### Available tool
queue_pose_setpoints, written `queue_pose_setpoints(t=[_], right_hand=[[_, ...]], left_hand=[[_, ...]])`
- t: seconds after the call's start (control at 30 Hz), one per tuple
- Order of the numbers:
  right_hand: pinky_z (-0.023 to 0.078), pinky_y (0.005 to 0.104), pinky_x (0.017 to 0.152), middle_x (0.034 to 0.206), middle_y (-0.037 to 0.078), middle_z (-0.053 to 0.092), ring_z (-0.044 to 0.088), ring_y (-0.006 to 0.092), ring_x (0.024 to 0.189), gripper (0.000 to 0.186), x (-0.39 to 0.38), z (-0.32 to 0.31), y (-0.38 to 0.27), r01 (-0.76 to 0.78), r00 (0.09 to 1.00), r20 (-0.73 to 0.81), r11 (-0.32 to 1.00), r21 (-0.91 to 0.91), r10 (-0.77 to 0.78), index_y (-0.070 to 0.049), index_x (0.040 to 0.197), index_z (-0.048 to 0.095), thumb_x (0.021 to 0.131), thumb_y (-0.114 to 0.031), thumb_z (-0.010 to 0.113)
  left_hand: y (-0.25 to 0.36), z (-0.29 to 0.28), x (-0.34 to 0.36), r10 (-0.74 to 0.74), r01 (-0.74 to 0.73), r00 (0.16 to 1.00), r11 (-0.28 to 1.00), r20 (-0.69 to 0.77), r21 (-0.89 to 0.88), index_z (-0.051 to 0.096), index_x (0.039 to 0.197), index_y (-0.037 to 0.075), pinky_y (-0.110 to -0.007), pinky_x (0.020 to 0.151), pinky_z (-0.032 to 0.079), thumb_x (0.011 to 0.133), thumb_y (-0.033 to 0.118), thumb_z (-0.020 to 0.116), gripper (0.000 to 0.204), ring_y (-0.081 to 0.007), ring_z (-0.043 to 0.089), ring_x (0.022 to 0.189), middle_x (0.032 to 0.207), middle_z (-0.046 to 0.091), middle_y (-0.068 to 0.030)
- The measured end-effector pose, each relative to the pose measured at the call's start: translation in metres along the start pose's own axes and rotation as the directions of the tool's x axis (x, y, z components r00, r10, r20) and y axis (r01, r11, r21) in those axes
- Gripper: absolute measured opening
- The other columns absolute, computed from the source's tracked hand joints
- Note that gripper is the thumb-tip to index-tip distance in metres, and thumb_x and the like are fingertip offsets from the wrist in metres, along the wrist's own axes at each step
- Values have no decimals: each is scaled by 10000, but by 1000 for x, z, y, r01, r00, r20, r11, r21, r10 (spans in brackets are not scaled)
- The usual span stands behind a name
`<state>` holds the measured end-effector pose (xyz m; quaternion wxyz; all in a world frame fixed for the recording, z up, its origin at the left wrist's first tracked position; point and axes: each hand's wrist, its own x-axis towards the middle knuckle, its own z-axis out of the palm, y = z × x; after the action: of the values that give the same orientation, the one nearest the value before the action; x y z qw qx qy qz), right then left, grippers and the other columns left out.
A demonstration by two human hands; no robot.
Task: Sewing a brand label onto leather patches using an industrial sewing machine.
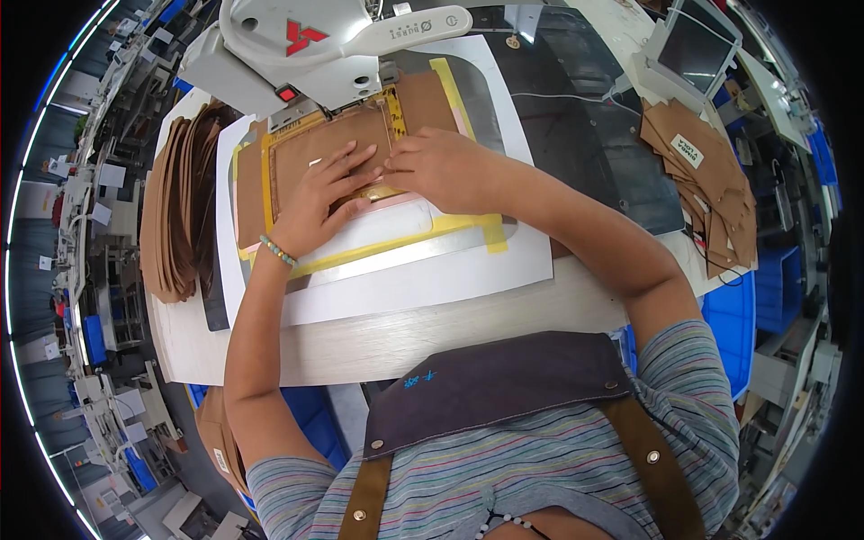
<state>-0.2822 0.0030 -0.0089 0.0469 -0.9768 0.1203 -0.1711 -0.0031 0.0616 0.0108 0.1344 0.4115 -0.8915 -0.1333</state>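
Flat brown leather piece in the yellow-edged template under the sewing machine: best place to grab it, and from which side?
Probably the brown leather piece by its near edge, coming from the person's side. It lies flat inside the yellow-edged template, so pinch or peel an edge. The white sewing machine head blocks the far side. The left hand and right hand press flat on it.

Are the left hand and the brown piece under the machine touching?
Touching. The head view shows the left hand lying flat on the brown piece, fingers spread over it with no gap, beside the right hand.
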Motion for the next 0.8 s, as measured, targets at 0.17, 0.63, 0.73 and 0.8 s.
queue_pose_setpoints(t=[0.17,0.63,0.73,0.8], right_hand=[[463,378,1086,1282,74,721,615,235,1268,312,0,-2,10,-53,998,-39,999,6,53,-74,1255,747,974,-104,613],[524,395,1073,1190,78,765,647,258,1207,239,-11,-13,46,-262,882,-357,950,170,307,-40,1125,793,986,-106,610],[529,397,1067,1188,78,765,649,258,1200,237,-12,-12,49,-277,882,-343,944,179,323,-33,1111,794,980,-103,610],[534,397,1058,1174,83,768,655,259,1191,233,-12,-10,51,-262,880,-356,947,185,313,-28,1094,797,976,-99,608]], left_hand=[[-7,-1,5,-8,8,1000,1000,13,-11,707,1396,108,-514,1237,346,990,216,660,423,-366,407,1544,1625,532,-80],[-28,-8,27,-22,23,999,999,34,-30,691,1408,56,-471,1264,336,1014,139,633,407,-374,403,1551,1613,541,-116],[-36,-9,34,2,-2,1000,1000,26,28,682,1423,60,-468,1270,329,1022,134,622,412,-363,402,1553,1612,540,-122],[-42,-8,39,15,-14,1000,999,-2,40,694,1406,74,-469,1244,364,1021,158,622,401,-372,426,1533,1591,559,-127]])
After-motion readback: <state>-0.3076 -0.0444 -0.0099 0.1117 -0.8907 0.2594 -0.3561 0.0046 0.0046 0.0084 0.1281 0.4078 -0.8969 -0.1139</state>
